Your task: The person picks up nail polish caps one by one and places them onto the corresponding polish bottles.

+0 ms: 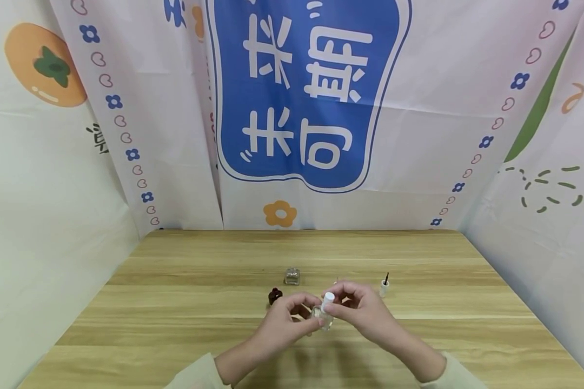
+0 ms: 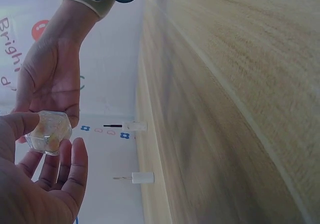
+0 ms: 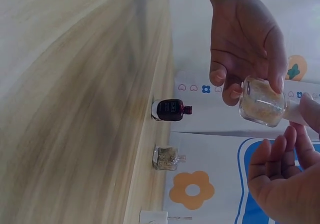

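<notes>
In the head view my left hand [image 1: 294,321] grips a small clear glass nail polish bottle [image 1: 328,322] between thumb and fingers, raised over the table. My right hand [image 1: 362,310] pinches the bottle's white cap [image 1: 328,299] at the neck. Seen from the right wrist, the bottle [image 3: 262,102] has pale gold flecks inside, and the cap [image 3: 296,112] is on its mouth. The right fingers other than those at the cap are loosely bent. Beyond the hands stand a capless dark red nail polish bottle [image 3: 170,109] and a capless clear bottle with glitter [image 3: 166,158].
A white cap with a dark brush [image 1: 384,286] stands brush-up right of my right hand. Another white cap with a pale brush [image 2: 143,177] stands nearby, mostly hidden behind that hand in the head view. Printed cloth [image 1: 418,151] hangs behind the wooden table [image 1: 185,313].
</notes>
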